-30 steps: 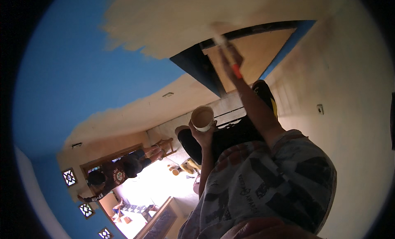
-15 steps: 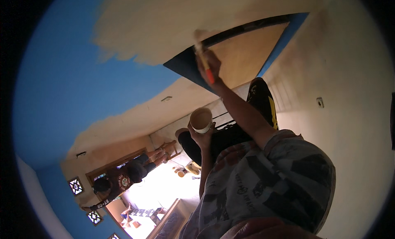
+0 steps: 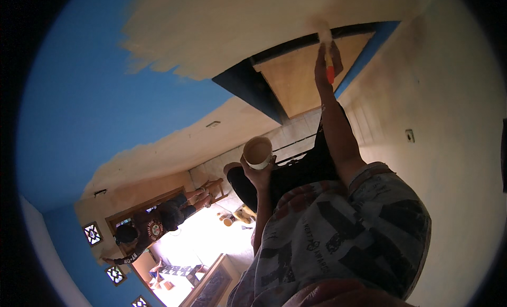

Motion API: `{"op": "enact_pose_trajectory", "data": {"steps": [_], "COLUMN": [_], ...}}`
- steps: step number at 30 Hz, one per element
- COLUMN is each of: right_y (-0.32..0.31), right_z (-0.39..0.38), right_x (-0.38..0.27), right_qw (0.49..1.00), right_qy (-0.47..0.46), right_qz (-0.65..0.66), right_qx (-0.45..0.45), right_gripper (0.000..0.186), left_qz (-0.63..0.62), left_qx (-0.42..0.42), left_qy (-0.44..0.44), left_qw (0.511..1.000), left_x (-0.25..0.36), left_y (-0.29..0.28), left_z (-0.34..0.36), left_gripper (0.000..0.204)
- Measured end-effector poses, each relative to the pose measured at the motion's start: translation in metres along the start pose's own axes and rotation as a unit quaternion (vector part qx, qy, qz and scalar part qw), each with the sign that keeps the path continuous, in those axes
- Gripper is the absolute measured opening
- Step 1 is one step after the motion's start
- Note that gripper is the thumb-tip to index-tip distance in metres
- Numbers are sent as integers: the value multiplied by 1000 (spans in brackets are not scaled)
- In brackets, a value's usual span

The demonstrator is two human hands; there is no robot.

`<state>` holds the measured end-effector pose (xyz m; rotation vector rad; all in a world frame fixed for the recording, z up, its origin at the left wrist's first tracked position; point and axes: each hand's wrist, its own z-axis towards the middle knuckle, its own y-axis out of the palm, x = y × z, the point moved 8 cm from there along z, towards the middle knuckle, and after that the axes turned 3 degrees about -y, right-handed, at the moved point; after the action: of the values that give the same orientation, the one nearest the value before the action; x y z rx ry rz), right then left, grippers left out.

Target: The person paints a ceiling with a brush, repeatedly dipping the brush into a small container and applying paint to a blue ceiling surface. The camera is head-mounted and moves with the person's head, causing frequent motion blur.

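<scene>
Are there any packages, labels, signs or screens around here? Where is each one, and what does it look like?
No signs or screens show.
Small paint cup: the only container, round, cream inside with a pale rim, held in the left hand.
Printed shirt: on the person in front, grey with dark lettering and red patches.
Round emblem: red and white, on a second person's dark shirt, lower left.

Home interior, half-painted blue wall (image 3: 79, 95), patterned vents (image 3: 92, 234) (doorway beside)
</scene>
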<state>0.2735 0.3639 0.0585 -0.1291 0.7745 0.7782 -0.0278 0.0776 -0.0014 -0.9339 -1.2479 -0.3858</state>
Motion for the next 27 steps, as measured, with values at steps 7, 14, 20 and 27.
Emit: {"op": "enact_pose_trajectory", "data": {"steps": [7,14,20,27], "right_y": [42,102,65,18], "right_z": [-35,-120,-84,54], "right_x": [-31,-123,-88,-60], "right_qw": [999,961,974,1000], "right_qy": [11,25,77,21], "right_qz": [-21,203,136,-15], "right_qx": [-30,-183,-164,0], "right_gripper": [19,12,14,20], "left_qz": [-14,11,12,-8], "left_qx": [-7,3,12,5], "left_qy": [20,6,13,24], "left_qw": [1000,1000,1000,1000], "left_x": [-1,-5,-1,-2], "left_y": [0,-6,0,-1], "left_z": [5,1,1,3], "left_gripper": [82,85,84,83]}}
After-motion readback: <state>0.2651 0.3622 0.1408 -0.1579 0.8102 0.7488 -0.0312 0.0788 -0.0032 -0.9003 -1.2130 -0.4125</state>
